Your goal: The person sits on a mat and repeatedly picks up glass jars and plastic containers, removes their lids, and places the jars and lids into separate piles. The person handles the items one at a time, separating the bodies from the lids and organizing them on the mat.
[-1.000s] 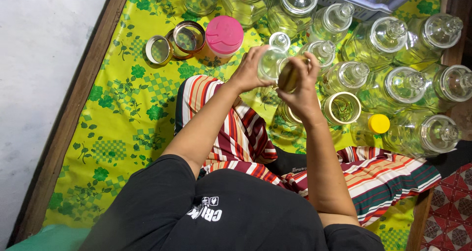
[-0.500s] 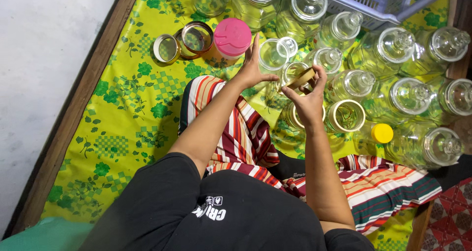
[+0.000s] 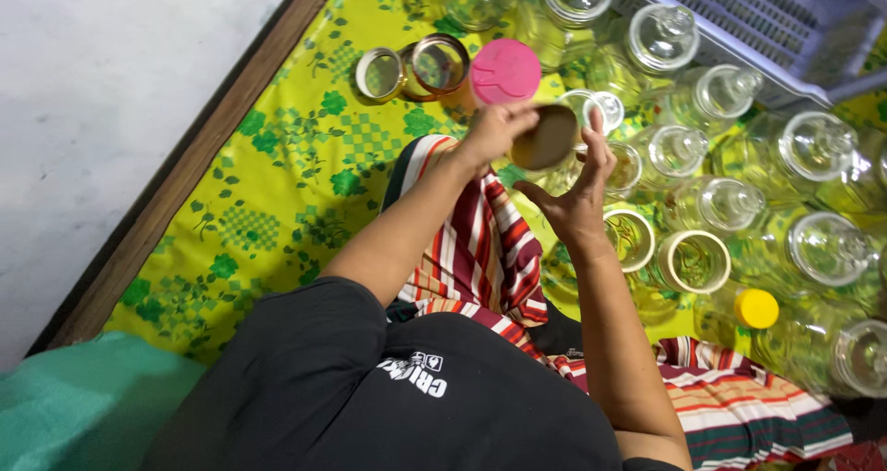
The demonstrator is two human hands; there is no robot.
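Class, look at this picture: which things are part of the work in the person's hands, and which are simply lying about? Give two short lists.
In hand:
- left hand, gripping the round brown-gold lid
- right hand, open beside that lid
- open glass jar just behind the lid

Lying about:
- pink lid
- two loose metal lids
- yellow-capped bottle
- lidded glass jars
- plastic basket

Both forearms reaching far and bent inward; left hand (image 3: 492, 131) pinched closed, right hand (image 3: 575, 199) just beside it, fingers spread, palm leftward.
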